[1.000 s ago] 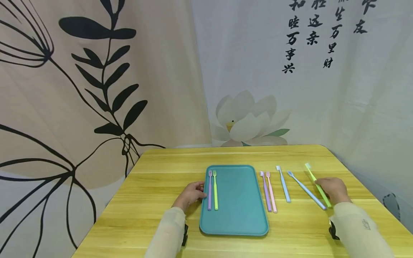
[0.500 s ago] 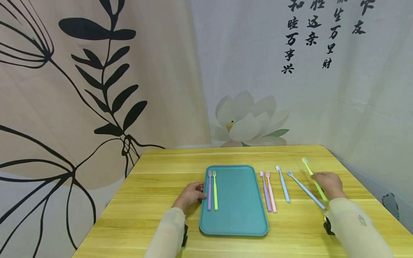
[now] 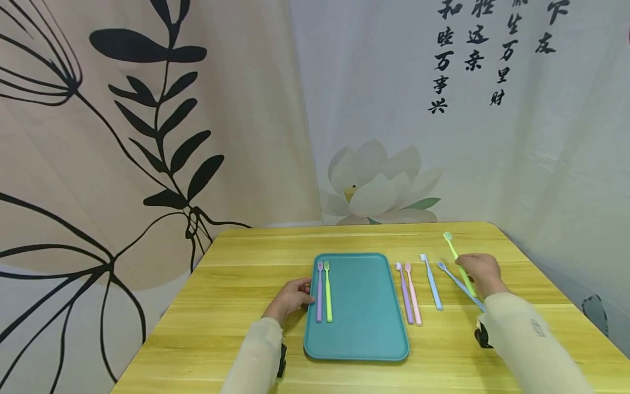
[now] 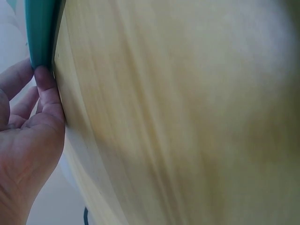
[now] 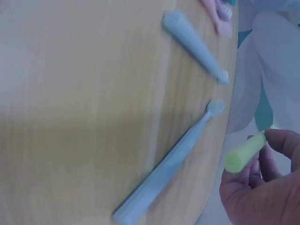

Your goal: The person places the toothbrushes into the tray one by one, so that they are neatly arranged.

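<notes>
My right hand [image 3: 480,272] pinches a green toothbrush [image 3: 450,245] by the handle, its head pointing away from me. In the right wrist view the handle's rounded end [image 5: 238,159] juts from between thumb and fingers, above the table. Below it in the head view lies a blue toothbrush [image 3: 455,278], partly covered by the hand and the green brush. My left hand [image 3: 291,298] grips the left rim of a teal tray [image 3: 366,306]; the left wrist view has thumb and fingertip at the tray's edge [image 4: 41,37]. A purple toothbrush [image 3: 320,293] and another green toothbrush [image 3: 328,293] lie side by side inside the tray.
Right of the tray lie a purple toothbrush [image 3: 405,295], a pink toothbrush [image 3: 414,295] and a second blue toothbrush [image 3: 432,283]. Everything rests on a wooden table [image 3: 246,257], with a printed curtain [image 3: 256,109] hanging behind it.
My right hand has lifted the green toothbrush and carried it left and away from me, over the slanted blue one. The left hand has stayed at the tray's rim.
</notes>
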The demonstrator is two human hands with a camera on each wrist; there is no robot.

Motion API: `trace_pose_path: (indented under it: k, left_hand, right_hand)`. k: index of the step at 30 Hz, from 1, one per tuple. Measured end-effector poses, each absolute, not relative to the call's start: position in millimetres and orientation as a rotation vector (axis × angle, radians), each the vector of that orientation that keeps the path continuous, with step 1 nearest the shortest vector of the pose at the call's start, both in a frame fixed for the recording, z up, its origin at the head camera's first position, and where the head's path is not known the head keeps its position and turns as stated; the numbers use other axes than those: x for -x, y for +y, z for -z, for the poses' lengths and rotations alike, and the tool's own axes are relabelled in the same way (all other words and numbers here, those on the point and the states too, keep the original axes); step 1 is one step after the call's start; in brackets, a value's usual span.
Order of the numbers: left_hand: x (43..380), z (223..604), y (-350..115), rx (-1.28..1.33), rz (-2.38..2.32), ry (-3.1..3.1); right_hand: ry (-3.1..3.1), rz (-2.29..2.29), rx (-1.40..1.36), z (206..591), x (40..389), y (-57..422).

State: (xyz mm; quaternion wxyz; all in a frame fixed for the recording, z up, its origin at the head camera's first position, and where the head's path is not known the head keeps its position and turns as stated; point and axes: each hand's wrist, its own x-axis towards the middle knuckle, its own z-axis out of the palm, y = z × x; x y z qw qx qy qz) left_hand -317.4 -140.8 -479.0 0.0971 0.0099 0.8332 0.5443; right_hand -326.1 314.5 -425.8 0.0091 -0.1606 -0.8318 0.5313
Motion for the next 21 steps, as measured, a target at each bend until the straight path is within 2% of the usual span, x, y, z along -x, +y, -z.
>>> trace_pose_path:
  k: [21]
  left_hand:
    - [316, 478, -140, -0.035, -1.61, 2.465]
  right_hand:
    - [-2.445, -1.887, 0.413, 418, 336, 245]
